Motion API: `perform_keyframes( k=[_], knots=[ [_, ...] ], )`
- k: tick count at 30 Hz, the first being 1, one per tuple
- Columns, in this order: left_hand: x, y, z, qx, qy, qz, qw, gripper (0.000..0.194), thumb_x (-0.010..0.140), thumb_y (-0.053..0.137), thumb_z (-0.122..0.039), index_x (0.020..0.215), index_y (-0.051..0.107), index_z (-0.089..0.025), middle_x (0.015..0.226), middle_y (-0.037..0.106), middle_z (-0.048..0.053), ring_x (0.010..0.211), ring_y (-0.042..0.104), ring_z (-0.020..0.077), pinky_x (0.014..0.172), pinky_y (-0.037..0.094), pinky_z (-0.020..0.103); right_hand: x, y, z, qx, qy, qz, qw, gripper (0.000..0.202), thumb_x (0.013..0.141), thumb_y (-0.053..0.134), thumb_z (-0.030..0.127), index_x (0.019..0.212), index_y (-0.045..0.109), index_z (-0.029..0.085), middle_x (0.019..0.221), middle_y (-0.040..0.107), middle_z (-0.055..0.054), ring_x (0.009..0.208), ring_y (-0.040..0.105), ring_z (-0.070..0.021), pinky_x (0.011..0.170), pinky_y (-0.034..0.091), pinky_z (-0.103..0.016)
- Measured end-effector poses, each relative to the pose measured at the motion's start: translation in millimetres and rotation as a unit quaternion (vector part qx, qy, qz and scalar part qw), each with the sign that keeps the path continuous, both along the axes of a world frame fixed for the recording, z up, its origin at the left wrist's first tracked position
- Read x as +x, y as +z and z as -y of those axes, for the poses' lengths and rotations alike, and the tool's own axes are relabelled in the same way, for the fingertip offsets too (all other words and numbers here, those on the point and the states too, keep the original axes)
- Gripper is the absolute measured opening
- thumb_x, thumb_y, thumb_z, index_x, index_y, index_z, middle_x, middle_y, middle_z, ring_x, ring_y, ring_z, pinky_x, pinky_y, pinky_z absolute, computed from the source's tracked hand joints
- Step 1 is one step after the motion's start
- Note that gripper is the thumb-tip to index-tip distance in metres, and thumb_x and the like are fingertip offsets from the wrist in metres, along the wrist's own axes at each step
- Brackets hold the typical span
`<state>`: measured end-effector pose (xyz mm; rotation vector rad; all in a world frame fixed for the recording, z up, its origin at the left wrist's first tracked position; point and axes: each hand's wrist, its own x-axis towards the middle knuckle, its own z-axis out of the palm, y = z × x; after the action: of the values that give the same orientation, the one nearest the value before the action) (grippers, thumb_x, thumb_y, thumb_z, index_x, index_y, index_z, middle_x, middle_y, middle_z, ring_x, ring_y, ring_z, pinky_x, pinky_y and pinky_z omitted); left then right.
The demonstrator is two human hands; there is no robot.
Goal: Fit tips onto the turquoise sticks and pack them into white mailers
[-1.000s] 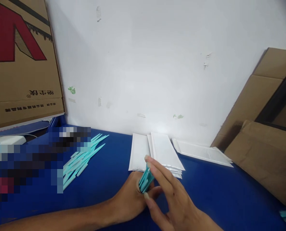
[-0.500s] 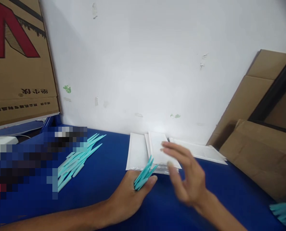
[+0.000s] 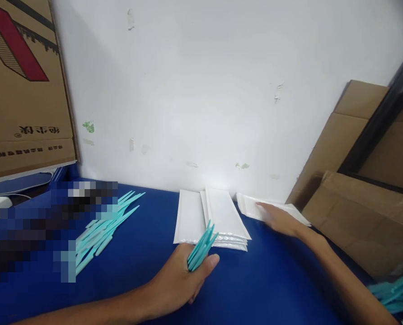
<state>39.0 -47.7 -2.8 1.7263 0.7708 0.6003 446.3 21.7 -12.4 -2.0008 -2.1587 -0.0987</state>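
Note:
My left hand (image 3: 191, 275) is closed around a bundle of slim teal pointed plastic sticks (image 3: 203, 246), their tips pointing up and away from me. Just beyond it lies a stack of white padded envelopes (image 3: 227, 216), overlapping another white envelope (image 3: 189, 216) on its left. My right hand (image 3: 278, 219) reaches over a separate white envelope (image 3: 294, 211) near the wall. Its index finger is stretched out on the envelope's surface; the thumb and other fingers are mostly hidden.
More teal sticks lie in a pile (image 3: 101, 232) on the blue tabletop (image 3: 147, 253) at left, partly under a blurred patch. Another teal bunch (image 3: 398, 291) is at the lower right. Cardboard boxes (image 3: 353, 225) stand at right, and a large printed carton (image 3: 25, 104) at upper left.
My right hand has moved right, from above the envelope stack to the separate envelope. My left hand keeps its hold on the teal sticks. The view has shifted slightly.

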Motion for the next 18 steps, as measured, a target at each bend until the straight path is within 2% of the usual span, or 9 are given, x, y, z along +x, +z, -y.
perform_keyframes(
  k=[6,10,12,14,18],
  knots=[
    [-1,3.4,3,-0.036,0.005,-0.012,0.999,0.051,0.090,0.047,-0.068,0.068,0.040,-0.022,0.047,0.041,-0.008,0.041,0.037,0.0081,0.043,0.033,0.020,0,2.1,-1,-0.001,-0.010,0.042,0.999,0.079,0.074,0.059,0.025,0.151,0.043,0.015,0.153,0.045,-0.015,0.139,0.044,-0.0350,0.116,0.034,-0.048],
    [-2,3.2,3,-0.034,0.000,-0.010,0.999,0.051,0.091,0.045,-0.067,0.068,0.040,-0.022,0.046,0.040,-0.007,0.041,0.037,0.0086,0.043,0.031,0.021,-1,7.7,2,0.028,-0.008,0.064,0.998,0.056,0.083,0.051,0.021,0.139,0.059,0.019,0.135,0.064,-0.012,0.124,0.060,-0.0338,0.108,0.043,-0.047],
    [-2,2.1,3,-0.036,0.001,-0.008,0.999,0.051,0.091,0.045,-0.067,0.069,0.040,-0.022,0.046,0.039,-0.008,0.041,0.036,0.0086,0.043,0.030,0.022,-1,13.2,4,0.054,-0.012,0.072,0.996,0.047,0.089,0.044,0.022,0.131,0.065,0.019,0.124,0.071,-0.012,0.112,0.067,-0.0328,0.100,0.049,-0.047],
    [-2,0.9,3,-0.034,0.004,-0.005,0.999,0.050,0.091,0.047,-0.066,0.069,0.040,-0.022,0.048,0.038,-0.008,0.042,0.035,0.0083,0.043,0.029,0.022,-1,20.3,7,0.092,-0.019,0.081,0.992,0.046,0.094,0.037,0.023,0.131,0.064,0.017,0.118,0.073,-0.013,0.106,0.070,-0.0329,0.094,0.051,-0.047],
    [-2,0.4,1,-0.026,0.021,0.025,0.999,0.050,0.091,0.050,-0.065,0.068,0.037,-0.022,0.053,0.034,-0.009,0.046,0.032,0.0077,0.045,0.028,0.022,-12,39.8,17,0.179,-0.031,0.101,0.978,0.047,0.099,0.034,0.024,0.138,0.058,0.014,0.120,0.071,-0.017,0.104,0.069,-0.0348,0.088,0.052,-0.049]
  ],
)
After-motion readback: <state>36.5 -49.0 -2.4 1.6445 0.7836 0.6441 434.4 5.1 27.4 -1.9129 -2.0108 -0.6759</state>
